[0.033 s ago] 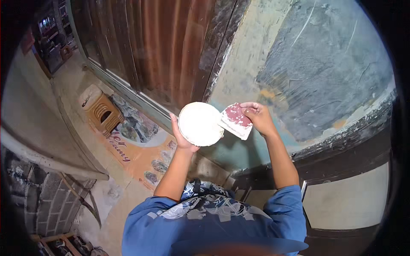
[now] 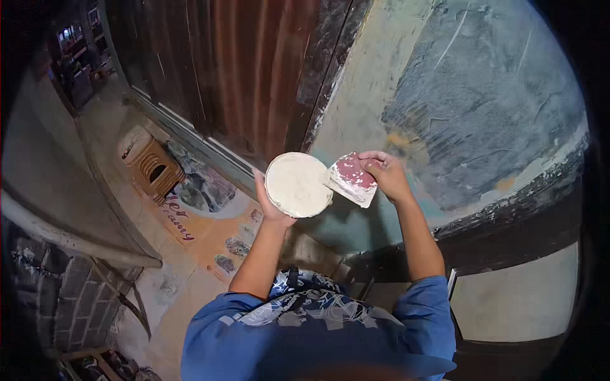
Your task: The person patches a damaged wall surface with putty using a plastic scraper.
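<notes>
My left hand [image 2: 273, 204] cups a round tub [image 2: 298, 216] from its left and lower side, fingers partly hidden behind it. Pale, creamy paste [image 2: 295, 184] shows across its round top. In my right hand [image 2: 386, 174], pinched between thumb and fingers, is a flat reddish scraper [image 2: 356, 174] spotted with white paste. Its lower edge carries a thick white band, and its left corner meets the tub's right rim. Both hands are held in front of my chest, before the wall.
At the right rises a grey-green wall [image 2: 470, 95] with rough patches, beside brown corrugated panelling [image 2: 248, 70]. An orange-brown plastic stool [image 2: 151, 166] stands at the left on a printed sheet [image 2: 190, 219]. A curved pale edge [image 2: 82, 244] and grey blocks [image 2: 76, 298] lie lower left.
The picture has become darker, so the paste's surface shows more clearly. Both hands, the tub and the scraper stay in nearly the same places.
</notes>
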Available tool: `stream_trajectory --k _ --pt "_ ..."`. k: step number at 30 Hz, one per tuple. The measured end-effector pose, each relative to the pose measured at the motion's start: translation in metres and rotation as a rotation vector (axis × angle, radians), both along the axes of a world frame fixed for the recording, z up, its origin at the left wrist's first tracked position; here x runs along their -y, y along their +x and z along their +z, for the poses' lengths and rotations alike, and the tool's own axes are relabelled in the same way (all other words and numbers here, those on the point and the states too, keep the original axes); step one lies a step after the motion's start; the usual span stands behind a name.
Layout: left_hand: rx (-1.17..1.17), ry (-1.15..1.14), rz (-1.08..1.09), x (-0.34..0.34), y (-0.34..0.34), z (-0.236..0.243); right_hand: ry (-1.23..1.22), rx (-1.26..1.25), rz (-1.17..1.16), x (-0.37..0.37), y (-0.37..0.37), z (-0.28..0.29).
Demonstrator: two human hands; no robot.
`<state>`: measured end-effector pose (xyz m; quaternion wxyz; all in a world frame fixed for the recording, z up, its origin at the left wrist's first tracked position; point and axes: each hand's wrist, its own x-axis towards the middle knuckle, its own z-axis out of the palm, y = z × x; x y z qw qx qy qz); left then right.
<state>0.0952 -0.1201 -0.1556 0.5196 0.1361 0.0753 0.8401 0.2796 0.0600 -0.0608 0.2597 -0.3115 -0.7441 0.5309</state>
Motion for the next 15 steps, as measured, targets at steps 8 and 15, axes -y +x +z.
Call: stream_trajectory --k 8,15 --pt "0.033 -0.033 0.028 0.004 -0.004 -0.004 -0.158 -0.089 -0.031 -0.001 -0.002 0.004" --pt "0.084 -0.058 0.027 -0.001 -0.006 -0.007 -0.697 -0.439 0.167 -0.013 0.001 -0.047"
